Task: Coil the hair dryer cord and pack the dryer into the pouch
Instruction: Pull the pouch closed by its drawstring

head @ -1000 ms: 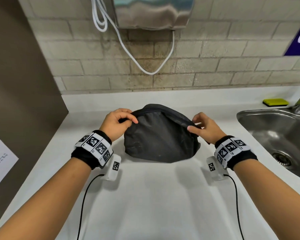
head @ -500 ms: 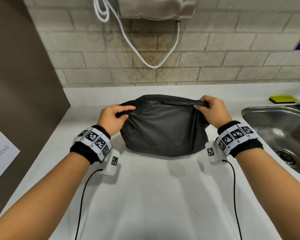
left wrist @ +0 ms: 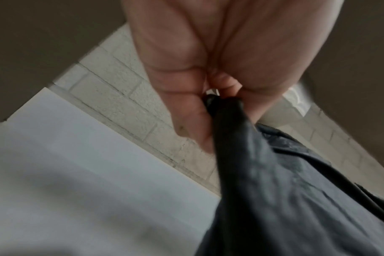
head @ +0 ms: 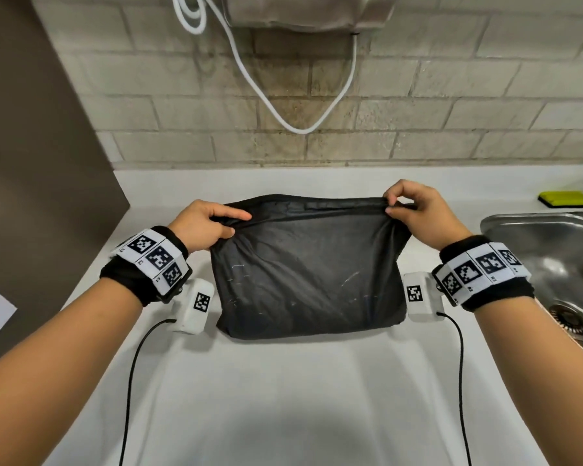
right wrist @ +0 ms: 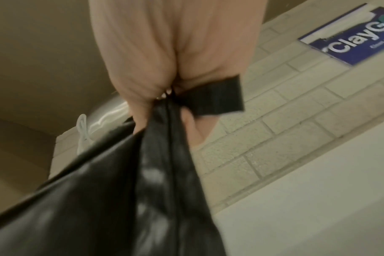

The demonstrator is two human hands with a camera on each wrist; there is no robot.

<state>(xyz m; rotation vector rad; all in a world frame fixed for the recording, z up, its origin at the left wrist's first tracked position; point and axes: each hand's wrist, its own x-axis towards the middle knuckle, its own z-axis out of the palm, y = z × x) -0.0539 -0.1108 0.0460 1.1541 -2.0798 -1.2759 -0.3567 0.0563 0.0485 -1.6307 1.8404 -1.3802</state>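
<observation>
A dark grey fabric pouch (head: pixel 308 267) stands bulging on the white counter (head: pixel 283 398), its top edge pulled taut into a straight line. My left hand (head: pixel 212 227) pinches the pouch's top left corner (left wrist: pixel 226 110). At the top right corner, my right hand (head: pixel 414 210) pinches the fabric beside a black tab (right wrist: pixel 217 97). The pouch (right wrist: pixel 121 190) hangs below those fingers in the right wrist view. The hair dryer and its cord are not visible; whatever fills the pouch is hidden.
A steel sink (head: pixel 552 264) sits to the right, with a yellow-green sponge (head: pixel 566 199) behind it. A wall-mounted metal unit (head: pixel 310 11) with a white cable (head: pixel 283 116) hangs over the brick wall. A brown panel (head: pixel 31 163) bounds the left side.
Both hands have drawn apart and lifted, stretching the pouch's rounded top into a flat taut edge. The right hand shifted from the side of the pouch to its top corner.
</observation>
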